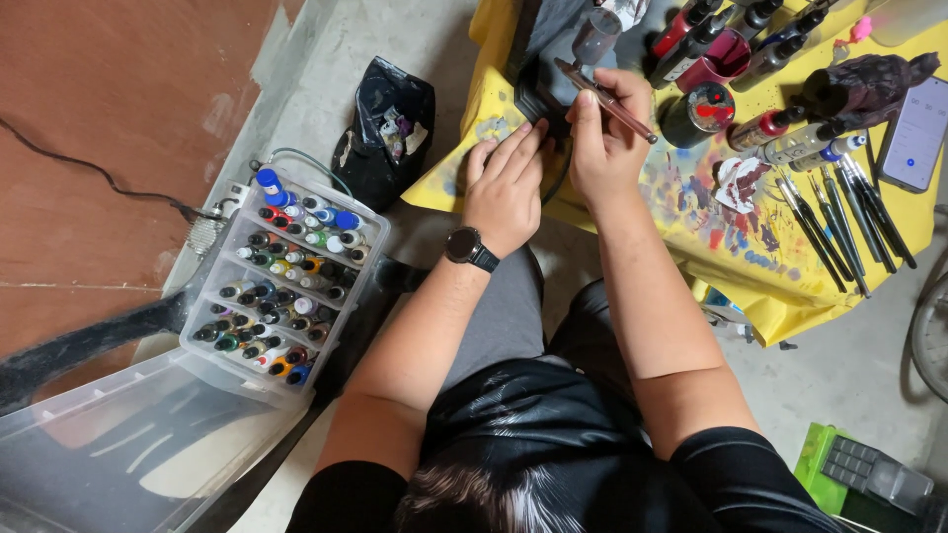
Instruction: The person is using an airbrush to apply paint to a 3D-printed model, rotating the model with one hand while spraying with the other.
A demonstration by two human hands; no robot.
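Observation:
My right hand point(604, 133) is closed around a slim brown paintbrush point(610, 103) that slants up to the left, its tip near a dark object point(538, 94) on the yellow paint-stained table point(760, 266). Flat on the table's near edge, my left hand point(506, 188) rests with fingers spread, touching that dark object; a black watch sits on its wrist. What the dark object is cannot be made out.
A clear plastic box point(281, 286) of several small paint bottles lies at left, beside a black bag point(390, 128). The table holds paint bottles point(790, 133), a row of brushes point(839, 222), a phone point(913, 133) and a dark figurine point(869, 84). A green device point(859, 474) lies at lower right.

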